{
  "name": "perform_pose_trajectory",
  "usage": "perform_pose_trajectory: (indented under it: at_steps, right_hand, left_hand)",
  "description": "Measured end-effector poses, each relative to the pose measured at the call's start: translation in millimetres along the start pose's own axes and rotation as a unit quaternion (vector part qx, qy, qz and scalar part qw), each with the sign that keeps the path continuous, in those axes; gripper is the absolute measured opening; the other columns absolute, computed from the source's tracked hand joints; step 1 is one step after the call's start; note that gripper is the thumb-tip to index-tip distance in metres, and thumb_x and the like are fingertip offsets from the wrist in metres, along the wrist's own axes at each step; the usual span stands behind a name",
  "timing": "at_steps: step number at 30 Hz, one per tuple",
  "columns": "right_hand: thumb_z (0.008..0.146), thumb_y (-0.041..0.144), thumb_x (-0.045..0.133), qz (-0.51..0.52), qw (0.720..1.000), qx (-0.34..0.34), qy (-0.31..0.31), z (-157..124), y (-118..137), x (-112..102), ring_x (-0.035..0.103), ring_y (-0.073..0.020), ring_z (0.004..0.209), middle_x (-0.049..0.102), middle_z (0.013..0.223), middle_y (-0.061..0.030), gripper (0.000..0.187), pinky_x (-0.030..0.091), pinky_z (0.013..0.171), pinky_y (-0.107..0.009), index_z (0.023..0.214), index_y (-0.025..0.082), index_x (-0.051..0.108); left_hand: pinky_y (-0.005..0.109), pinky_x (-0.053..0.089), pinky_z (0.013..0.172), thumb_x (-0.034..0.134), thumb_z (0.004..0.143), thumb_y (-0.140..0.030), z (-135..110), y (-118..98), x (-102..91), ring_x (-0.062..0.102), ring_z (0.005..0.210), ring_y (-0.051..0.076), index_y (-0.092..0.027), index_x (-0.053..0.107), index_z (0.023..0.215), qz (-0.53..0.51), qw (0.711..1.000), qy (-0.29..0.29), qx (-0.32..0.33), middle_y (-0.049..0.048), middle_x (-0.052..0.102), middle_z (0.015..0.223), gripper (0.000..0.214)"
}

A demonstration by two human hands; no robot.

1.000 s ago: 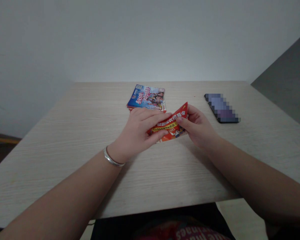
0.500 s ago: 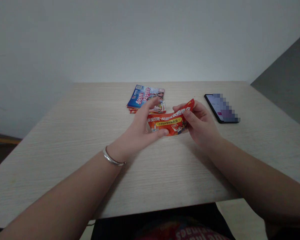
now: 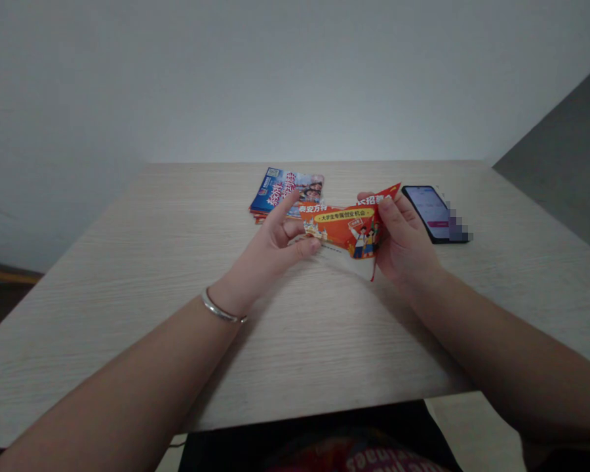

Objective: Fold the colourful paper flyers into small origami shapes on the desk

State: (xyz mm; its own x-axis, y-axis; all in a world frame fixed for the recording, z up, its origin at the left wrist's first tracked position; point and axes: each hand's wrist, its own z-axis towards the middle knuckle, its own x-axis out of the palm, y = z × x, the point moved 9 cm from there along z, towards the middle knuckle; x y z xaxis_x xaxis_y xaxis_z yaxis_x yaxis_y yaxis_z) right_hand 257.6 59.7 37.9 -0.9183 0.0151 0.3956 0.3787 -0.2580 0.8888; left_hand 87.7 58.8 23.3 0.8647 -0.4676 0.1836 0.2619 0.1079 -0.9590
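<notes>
Both my hands hold a red and orange printed leaflet [image 3: 347, 226] a little above the pale wooden table [image 3: 177, 262]. My left hand [image 3: 275, 246], with a silver bangle on its wrist, pinches the leaflet's left end between thumb and bent fingers, while its forefinger points up. At the right end my right hand [image 3: 403, 242] grips the sheet with thumb and fingers. The leaflet is folded, with its printed side towards me and a white flap underneath.
A small stack of blue and red leaflets [image 3: 288, 191] lies just behind my left hand. A dark phone [image 3: 430, 211] with a lit screen rests on the table to the right of my right hand. A grey wall rises behind the table's far edge.
The leaflet has been lifted and spread wider, moving up and to the right. My left hand's fingers have come off its face and now pinch only its left end.
</notes>
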Motion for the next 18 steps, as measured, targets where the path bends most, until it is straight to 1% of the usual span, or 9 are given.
perform_pose_trajectory:
  at_steps: [4,6,8,10,12,13,15,17,18]
  right_hand:
    - [0.074,0.046,0.079,-0.004,1.000,-0.008,-0.002,2.2,-0.1,-2.0,0.068,-0.0122,0.077,0.073,0.091,0.0047,0.024,0.059,0.074,-0.028,0.081,0.027,0.066]
    - [0.074,0.046,0.079,-0.004,1.000,-0.008,0.006,2.0,0.2,-1.0,0.068,-0.0114,0.075,0.073,0.089,0.0047,0.024,0.059,0.071,-0.026,0.082,0.027,0.067]
    - [0.073,0.046,0.080,-0.006,1.000,-0.013,0.020,0.4,2.0,2.2,0.068,-0.0108,0.073,0.073,0.087,0.0049,0.024,0.059,0.070,-0.026,0.081,0.027,0.067]
    - [0.073,0.044,0.081,-0.011,0.999,-0.018,0.036,-2.3,3.7,6.4,0.068,-0.0104,0.072,0.073,0.086,0.0050,0.024,0.059,0.071,-0.026,0.078,0.026,0.066]
    - [0.072,0.044,0.082,-0.015,0.999,-0.018,0.048,-4.9,3.9,10.1,0.068,-0.0107,0.073,0.074,0.085,0.0048,0.025,0.059,0.071,-0.026,0.077,0.026,0.066]
    - [0.072,0.045,0.082,-0.014,0.998,-0.016,0.051,-5.8,3.5,11.0,0.069,-0.0109,0.074,0.074,0.086,0.0047,0.025,0.060,0.071,-0.026,0.077,0.026,0.066]
    - [0.072,0.045,0.081,-0.009,0.999,-0.016,0.044,-6.2,2.8,10.1,0.069,-0.0112,0.074,0.074,0.087,0.0046,0.026,0.060,0.071,-0.027,0.077,0.026,0.065]
    - [0.073,0.044,0.080,-0.004,1.000,-0.017,0.024,-5.3,2.1,6.0,0.069,-0.0110,0.073,0.074,0.087,0.0051,0.025,0.060,0.070,-0.027,0.076,0.026,0.064]
    - [0.074,0.044,0.080,-0.002,1.000,-0.014,0.014,-4.6,1.4,3.8,0.068,-0.0108,0.072,0.074,0.086,0.0054,0.024,0.059,0.070,-0.026,0.076,0.026,0.063]
  left_hand:
    - [0.036,0.051,0.099,0.081,0.076,-0.031,-0.2,-8.1,-1.1,0.064,0.115,0.022,-0.033,0.026,0.151,0.039,0.999,-0.020,0.027,0.0038,0.069,0.121,0.093]
    - [0.036,0.050,0.102,0.080,0.078,-0.031,0.1,-10.1,-0.4,0.060,0.122,0.023,-0.032,0.025,0.152,0.046,0.998,-0.023,0.033,0.0051,0.066,0.128,0.092]
    - [0.038,0.050,0.102,0.077,0.081,-0.031,0.6,-8.1,0.5,0.059,0.122,0.023,-0.030,0.029,0.150,0.034,0.999,-0.023,0.019,0.0059,0.064,0.132,0.085]
    - [0.039,0.051,0.100,0.073,0.084,-0.031,1.4,-4.2,-0.5,0.064,0.114,0.023,-0.027,0.035,0.148,0.016,0.999,-0.033,-0.003,0.0062,0.068,0.124,0.075]
    - [0.041,0.052,0.097,0.071,0.085,-0.031,2.0,-2.7,-3.8,0.067,0.105,0.022,-0.023,0.039,0.146,-0.001,0.998,-0.058,-0.011,0.0058,0.072,0.114,0.069]
    - [0.041,0.052,0.098,0.071,0.086,-0.032,2.3,-2.7,-5.1,0.067,0.105,0.023,-0.023,0.040,0.145,-0.013,0.997,-0.069,-0.012,0.0058,0.071,0.114,0.067]
    - [0.041,0.049,0.102,0.070,0.086,-0.035,2.5,-2.5,-5.6,0.065,0.112,0.024,-0.023,0.040,0.145,-0.042,0.996,-0.078,-0.014,0.0063,0.068,0.123,0.067]
    - [0.042,0.046,0.106,0.072,0.085,-0.038,2.4,0.3,-1.3,0.062,0.117,0.025,-0.025,0.038,0.147,-0.066,0.995,-0.061,-0.031,0.0065,0.065,0.129,0.072]
    - [0.043,0.046,0.106,0.075,0.082,-0.037,2.0,2.1,1.6,0.063,0.116,0.025,-0.026,0.038,0.147,-0.071,0.996,-0.047,-0.041,0.0062,0.066,0.128,0.075]
